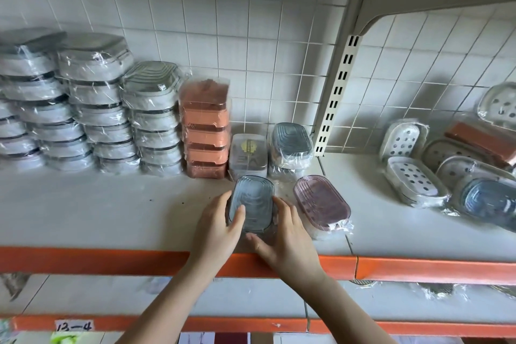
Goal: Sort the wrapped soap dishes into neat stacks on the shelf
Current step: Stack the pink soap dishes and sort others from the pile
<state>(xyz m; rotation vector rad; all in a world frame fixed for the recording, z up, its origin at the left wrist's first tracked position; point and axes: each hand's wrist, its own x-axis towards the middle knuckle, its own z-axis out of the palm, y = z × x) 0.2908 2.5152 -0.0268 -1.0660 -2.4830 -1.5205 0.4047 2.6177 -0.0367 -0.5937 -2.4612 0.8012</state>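
Both hands' fingers (237,213) curled round blue soap dish (251,201); near end hidden; shelf (111,212) beneath.

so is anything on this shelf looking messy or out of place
Yes. On the right, the white perforated dishes and a blue one lie tilted and overlapping in a loose pile, not stacked. A pink dish lies alone and askew beside the blue dish held in both hands.

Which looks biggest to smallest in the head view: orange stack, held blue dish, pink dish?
1. orange stack
2-3. pink dish and blue dish, held by both hands: look alike, no ranking.
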